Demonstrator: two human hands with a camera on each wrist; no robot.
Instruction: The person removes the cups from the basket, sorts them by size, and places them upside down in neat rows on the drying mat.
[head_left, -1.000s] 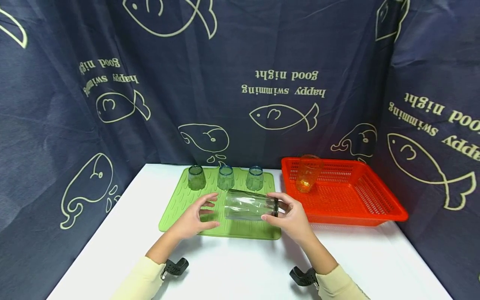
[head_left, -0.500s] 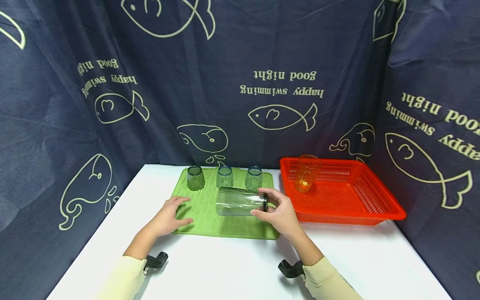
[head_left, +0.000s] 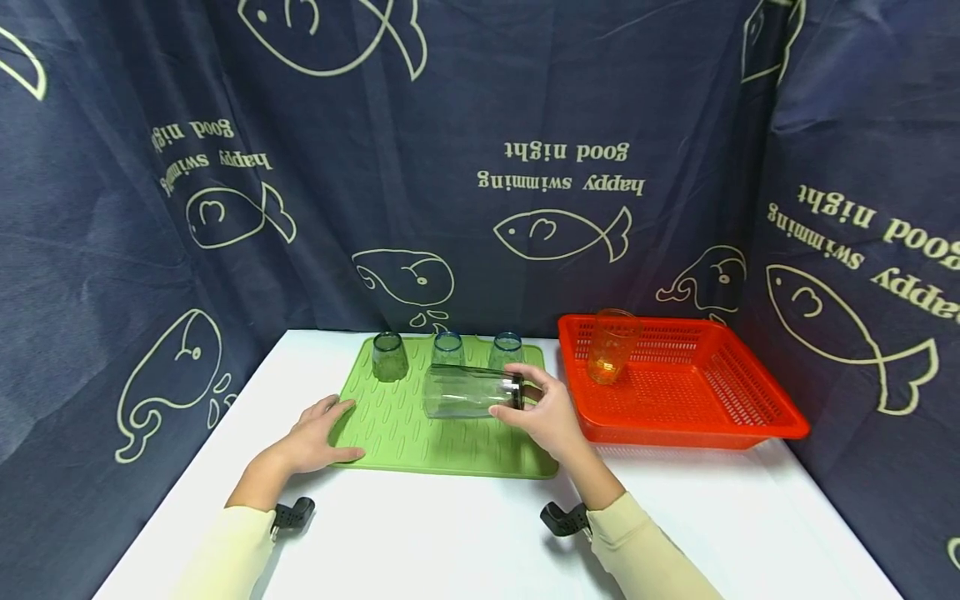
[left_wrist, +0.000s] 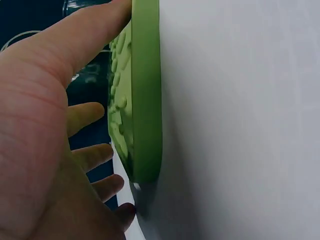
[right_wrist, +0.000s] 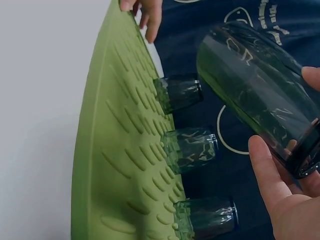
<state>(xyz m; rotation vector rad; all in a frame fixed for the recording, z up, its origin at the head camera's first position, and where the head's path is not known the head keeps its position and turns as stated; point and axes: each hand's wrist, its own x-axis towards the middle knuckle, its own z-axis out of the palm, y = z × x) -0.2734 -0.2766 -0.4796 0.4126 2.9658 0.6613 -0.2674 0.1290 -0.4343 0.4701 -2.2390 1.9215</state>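
Note:
Held sideways above the green drying mat [head_left: 405, 437] is a tall clear greenish glass [head_left: 467, 393]. My right hand [head_left: 546, 412] grips it near the dark, thick end, with thumb and fingers on opposite sides; the right wrist view shows that glass [right_wrist: 255, 82] apart from the mat. My left hand [head_left: 309, 440] is at the mat's front left corner, fingers spread, nothing held. In the left wrist view, the thumb of my left hand [left_wrist: 40, 120] is by the mat's edge [left_wrist: 146, 95]. Three short glasses, one grey-green [head_left: 390, 360] and two blue-rimmed, stand along the mat's back.
To the right of the mat is a red plastic basket [head_left: 690, 431]. An amber glass [head_left: 613, 348] leans inside its left end. The white table [head_left: 435, 533] extends in front, and a dark blue fish-print curtain [head_left: 420, 167] hangs behind and at both sides.
My left hand has moved away from beside the tall glass, leftward to the mat's front left corner. My right hand has carried the glass slightly left and farther back.

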